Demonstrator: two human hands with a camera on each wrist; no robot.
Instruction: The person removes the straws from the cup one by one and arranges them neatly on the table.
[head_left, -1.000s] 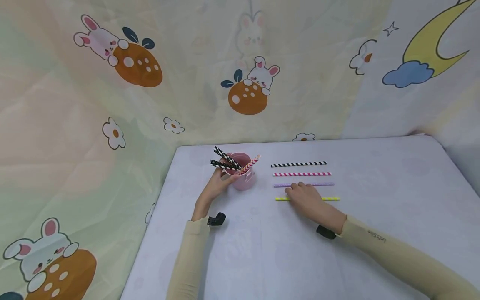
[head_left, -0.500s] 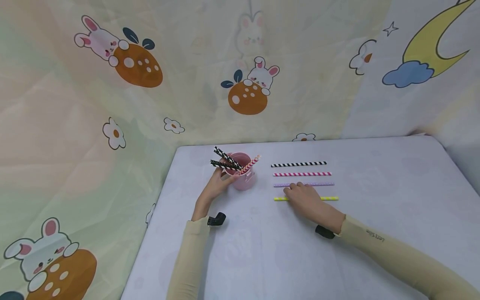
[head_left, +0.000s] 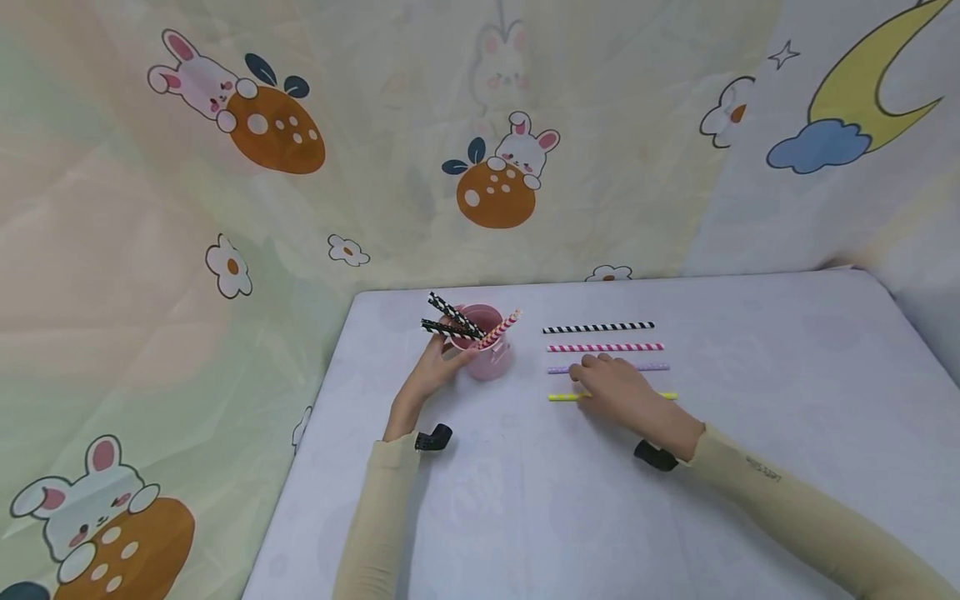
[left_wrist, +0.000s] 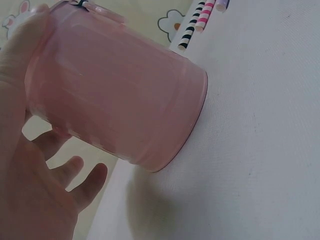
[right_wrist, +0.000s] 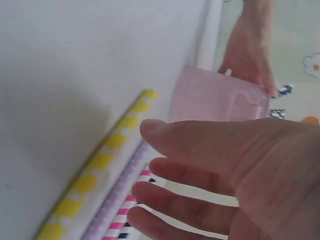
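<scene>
White tabletop (head_left: 517, 508), cup (head_left: 487, 367) interior: head view only.

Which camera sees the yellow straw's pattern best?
Right wrist: the yellow straw is closest there, its yellow patches large, though one end is out of frame. Head view shows both ends, but the right hand hides its middle. Left wrist doesn't show it.

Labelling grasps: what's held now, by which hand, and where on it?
Left hand: the pink, round, plastic-looking cup, gripped by its side wall near the rim. Right hand: nothing; it is above the slim yellow-and-white straw.
</scene>
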